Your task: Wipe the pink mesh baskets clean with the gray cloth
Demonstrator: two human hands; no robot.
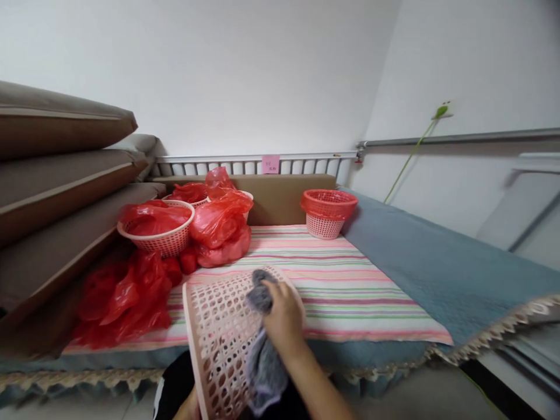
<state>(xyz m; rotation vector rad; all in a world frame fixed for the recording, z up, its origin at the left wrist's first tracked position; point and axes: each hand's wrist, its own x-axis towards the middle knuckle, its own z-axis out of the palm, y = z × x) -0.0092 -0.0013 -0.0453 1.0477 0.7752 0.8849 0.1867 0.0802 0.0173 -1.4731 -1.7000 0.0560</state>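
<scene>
A pale pink plastic basket (219, 318) with round holes lies tipped on its side near the front edge of the bed. Low in the picture, my left hand (191, 406) grips it at its rim, with most of the fingers hidden behind the basket. My right hand (282, 315) is closed around a grey cloth (268, 370). Part of the cloth bunches up past the fingers against the basket's side, and the rest hangs down below the hand.
Red plastic bags (131, 297) and bag-lined baskets (168, 239) crowd the left. A pink basket with a red lining (326, 213) stands at the back right. Stacked cushions (65, 169) rise on the left. A striped cloth (350, 291) covers the bed.
</scene>
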